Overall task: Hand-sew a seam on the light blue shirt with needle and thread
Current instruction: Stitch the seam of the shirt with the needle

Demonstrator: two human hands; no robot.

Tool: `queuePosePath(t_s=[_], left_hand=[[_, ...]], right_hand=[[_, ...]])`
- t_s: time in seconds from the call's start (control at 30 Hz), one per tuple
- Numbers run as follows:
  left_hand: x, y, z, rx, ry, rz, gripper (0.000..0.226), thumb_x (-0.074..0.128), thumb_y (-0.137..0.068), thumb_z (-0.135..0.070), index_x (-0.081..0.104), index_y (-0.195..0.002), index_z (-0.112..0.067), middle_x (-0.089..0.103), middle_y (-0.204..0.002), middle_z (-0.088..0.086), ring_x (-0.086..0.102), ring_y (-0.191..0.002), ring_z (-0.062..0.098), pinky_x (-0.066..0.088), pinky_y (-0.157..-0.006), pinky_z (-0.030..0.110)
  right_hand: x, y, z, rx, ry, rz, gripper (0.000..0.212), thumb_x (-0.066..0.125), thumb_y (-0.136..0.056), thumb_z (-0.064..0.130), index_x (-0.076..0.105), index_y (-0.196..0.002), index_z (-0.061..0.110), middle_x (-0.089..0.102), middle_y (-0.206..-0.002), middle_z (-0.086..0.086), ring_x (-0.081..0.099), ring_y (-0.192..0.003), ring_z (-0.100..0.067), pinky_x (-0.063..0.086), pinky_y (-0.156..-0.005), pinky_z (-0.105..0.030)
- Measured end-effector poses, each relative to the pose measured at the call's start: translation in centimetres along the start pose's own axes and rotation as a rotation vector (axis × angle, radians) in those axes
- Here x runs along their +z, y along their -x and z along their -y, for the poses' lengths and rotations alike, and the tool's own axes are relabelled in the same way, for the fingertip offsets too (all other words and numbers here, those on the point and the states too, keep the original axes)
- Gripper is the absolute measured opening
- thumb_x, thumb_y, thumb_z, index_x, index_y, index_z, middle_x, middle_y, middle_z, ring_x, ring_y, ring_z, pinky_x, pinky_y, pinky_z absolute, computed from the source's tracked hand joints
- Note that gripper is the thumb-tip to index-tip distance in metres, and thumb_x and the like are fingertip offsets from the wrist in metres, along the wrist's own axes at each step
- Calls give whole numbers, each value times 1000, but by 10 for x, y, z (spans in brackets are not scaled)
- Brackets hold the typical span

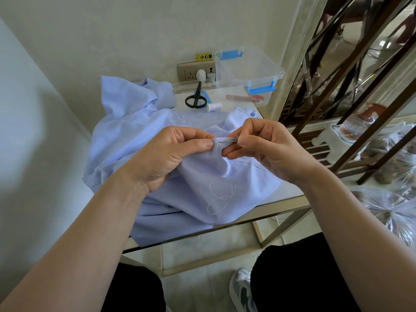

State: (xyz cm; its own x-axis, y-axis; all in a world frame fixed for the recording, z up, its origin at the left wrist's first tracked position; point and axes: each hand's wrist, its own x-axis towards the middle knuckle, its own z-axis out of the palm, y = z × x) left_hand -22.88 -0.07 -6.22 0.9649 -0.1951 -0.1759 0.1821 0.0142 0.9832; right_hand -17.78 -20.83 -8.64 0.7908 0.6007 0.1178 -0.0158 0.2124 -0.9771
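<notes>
The light blue shirt (139,140) lies crumpled over a small glass table. My left hand (173,152) pinches a raised fold of the shirt between thumb and forefinger. My right hand (265,145) pinches the needle (227,142), whose thin shaft lies level, pointing left into that fold. White thread (221,195) trails from the seam and loops loosely on the cloth below my hands.
Black scissors (195,97) and a white thread spool (213,106) lie on the table's far side. A clear plastic box (247,68) with blue clips stands behind them. A metal shelf (351,104) and plastic bags (387,208) crowd the right. My knees are below.
</notes>
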Motion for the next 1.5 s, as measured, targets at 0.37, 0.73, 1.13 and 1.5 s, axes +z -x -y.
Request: queuePosePath(t_s=[0.37,0.73,1.13,1.5], left_hand=[[3,0,-1,-40,112,40,14,65,-75,-20,78,-69,-19,74,-82,2,67,-76,9,55,-73,18],[2,-1,0,-65,170,42,13,65,-76,-16,78,-78,-13,74,-89,9,69,-81,13,56,-76,20],[5,2,-1,-59,118,56,15,64,-76,-16,79,-75,-14,74,-81,4,68,-77,9,53,-69,17],[4,0,-3,-49,174,-16,12,66,-72,-16,77,-67,-17,73,-74,3,69,-69,9,55,-64,20]], right_hand=[[3,-1,-1,-31,-58,65,8,48,-92,-1,54,-87,3,75,-93,-7,73,-87,-21,56,-79,-25],[5,-2,-1,-50,-58,69,9,49,-91,-2,53,-86,3,74,-92,-6,72,-86,-19,55,-79,-25],[7,-1,-3,-42,56,55,6,62,-87,8,59,-84,4,72,-85,-4,69,-79,-18,54,-78,-26],[6,-4,-5,-16,22,15,5,51,-92,5,56,-90,3,73,-89,-5,69,-81,-22,54,-77,-30]])
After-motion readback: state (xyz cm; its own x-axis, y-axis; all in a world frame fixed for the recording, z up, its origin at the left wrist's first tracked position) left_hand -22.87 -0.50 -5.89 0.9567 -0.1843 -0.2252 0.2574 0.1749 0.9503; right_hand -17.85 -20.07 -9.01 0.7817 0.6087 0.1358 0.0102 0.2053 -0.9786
